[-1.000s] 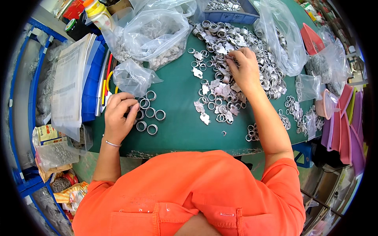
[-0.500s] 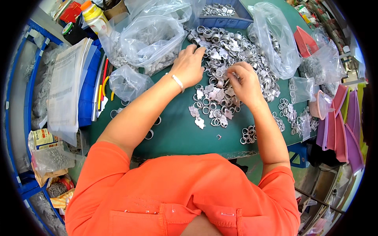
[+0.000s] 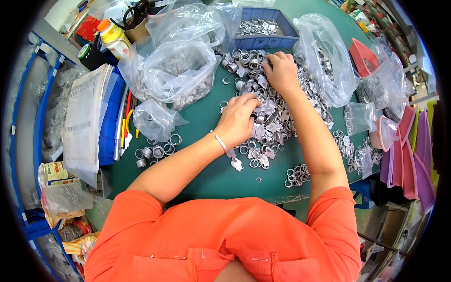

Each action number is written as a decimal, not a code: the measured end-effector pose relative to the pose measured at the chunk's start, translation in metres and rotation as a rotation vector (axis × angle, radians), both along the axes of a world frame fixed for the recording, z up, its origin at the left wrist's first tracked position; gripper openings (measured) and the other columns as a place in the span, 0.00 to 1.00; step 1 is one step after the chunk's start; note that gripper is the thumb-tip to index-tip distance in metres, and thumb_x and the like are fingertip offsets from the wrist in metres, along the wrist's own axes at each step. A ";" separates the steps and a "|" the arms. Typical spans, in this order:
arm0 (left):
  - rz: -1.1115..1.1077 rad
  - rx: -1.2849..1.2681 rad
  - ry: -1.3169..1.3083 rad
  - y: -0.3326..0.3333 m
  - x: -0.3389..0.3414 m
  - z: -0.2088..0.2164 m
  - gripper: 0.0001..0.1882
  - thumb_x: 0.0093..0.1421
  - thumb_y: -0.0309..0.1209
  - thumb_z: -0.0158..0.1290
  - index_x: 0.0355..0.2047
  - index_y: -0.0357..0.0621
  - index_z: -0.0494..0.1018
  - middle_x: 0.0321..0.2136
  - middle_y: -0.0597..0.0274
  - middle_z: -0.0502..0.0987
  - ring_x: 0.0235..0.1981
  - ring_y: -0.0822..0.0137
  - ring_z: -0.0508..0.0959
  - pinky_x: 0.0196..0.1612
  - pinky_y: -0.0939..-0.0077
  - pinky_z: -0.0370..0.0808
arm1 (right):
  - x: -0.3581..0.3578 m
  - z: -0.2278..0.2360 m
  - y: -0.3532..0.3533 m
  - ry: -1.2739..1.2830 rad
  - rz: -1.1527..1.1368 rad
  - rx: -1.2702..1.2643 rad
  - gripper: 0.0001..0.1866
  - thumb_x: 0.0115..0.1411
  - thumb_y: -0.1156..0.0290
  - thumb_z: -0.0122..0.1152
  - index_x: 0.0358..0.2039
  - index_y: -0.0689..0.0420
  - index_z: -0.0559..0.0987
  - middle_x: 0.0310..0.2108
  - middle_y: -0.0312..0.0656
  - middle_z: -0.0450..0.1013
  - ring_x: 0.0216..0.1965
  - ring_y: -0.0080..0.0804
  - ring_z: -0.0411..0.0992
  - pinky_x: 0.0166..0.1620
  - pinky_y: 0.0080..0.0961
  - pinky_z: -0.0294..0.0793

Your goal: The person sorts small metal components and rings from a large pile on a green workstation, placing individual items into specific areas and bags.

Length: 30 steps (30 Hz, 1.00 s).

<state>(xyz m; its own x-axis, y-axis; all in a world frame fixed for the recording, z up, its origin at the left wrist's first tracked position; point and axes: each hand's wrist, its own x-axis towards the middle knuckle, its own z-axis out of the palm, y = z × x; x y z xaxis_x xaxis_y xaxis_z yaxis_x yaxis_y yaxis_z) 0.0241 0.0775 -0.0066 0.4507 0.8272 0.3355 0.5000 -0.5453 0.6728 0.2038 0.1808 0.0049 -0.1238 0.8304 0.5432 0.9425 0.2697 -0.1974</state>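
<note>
A heap of grey metal rings and flat shaped metal pieces [image 3: 268, 127] lies on the green table before me. My left hand [image 3: 236, 121] rests at the heap's left edge, fingers stretched forward and thumb apart, touching the pieces. Further up, my right hand [image 3: 282, 73] reaches into the heap's far part with its fingers curled down; what they grip, if anything, is hidden. Under the left wrist, a flat metal piece [image 3: 236, 164] lies at the heap's near end. By my left forearm sits a group of wider rings [image 3: 158, 151].
Behind the heap stands a blue bin [image 3: 264, 43] with metal pieces. Clear plastic bags [image 3: 178, 70] fill the left back; another bag [image 3: 326, 61] lies to the right. Papers [image 3: 87, 115] stand at the left edge. A small cluster of rings [image 3: 297, 175] lies near the front edge.
My right hand has moved away from me to the heap's far part. My left hand has come nearer, down to its left edge. More wide rings show by the left forearm.
</note>
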 end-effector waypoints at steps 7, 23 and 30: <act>0.127 0.160 -0.118 0.048 0.001 0.013 0.19 0.47 0.17 0.49 0.43 0.40 0.70 0.44 0.49 0.70 0.49 0.48 0.69 0.53 0.61 0.66 | 0.002 0.024 -0.055 0.464 0.201 -0.229 0.06 0.49 0.75 0.64 0.27 0.59 0.76 0.31 0.43 0.71 0.37 0.44 0.70 0.40 0.35 0.69; 0.080 -0.035 -0.072 0.058 0.013 0.025 0.10 0.48 0.27 0.54 0.32 0.40 0.75 0.31 0.51 0.75 0.35 0.50 0.76 0.40 0.61 0.73 | 0.006 0.014 -0.164 0.978 0.245 -0.460 0.36 0.44 0.84 0.64 0.55 0.57 0.62 0.42 0.39 0.73 0.42 0.24 0.71 0.44 0.22 0.68; -0.064 -0.235 0.086 0.003 -0.023 0.012 0.10 0.47 0.22 0.52 0.32 0.36 0.74 0.28 0.55 0.75 0.28 0.60 0.76 0.33 0.71 0.73 | -0.004 0.016 -0.175 1.522 0.450 -0.518 0.38 0.48 0.91 0.57 0.58 0.58 0.56 0.47 0.47 0.68 0.47 0.31 0.71 0.47 0.25 0.73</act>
<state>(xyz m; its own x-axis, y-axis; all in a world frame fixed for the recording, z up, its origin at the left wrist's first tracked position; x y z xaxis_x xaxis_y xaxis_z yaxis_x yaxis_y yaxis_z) 0.0009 0.0806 0.0051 0.5229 0.8470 0.0954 0.5303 -0.4109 0.7416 0.1997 0.0054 0.0213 -0.0388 0.9959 0.0816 -0.3103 0.0656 -0.9484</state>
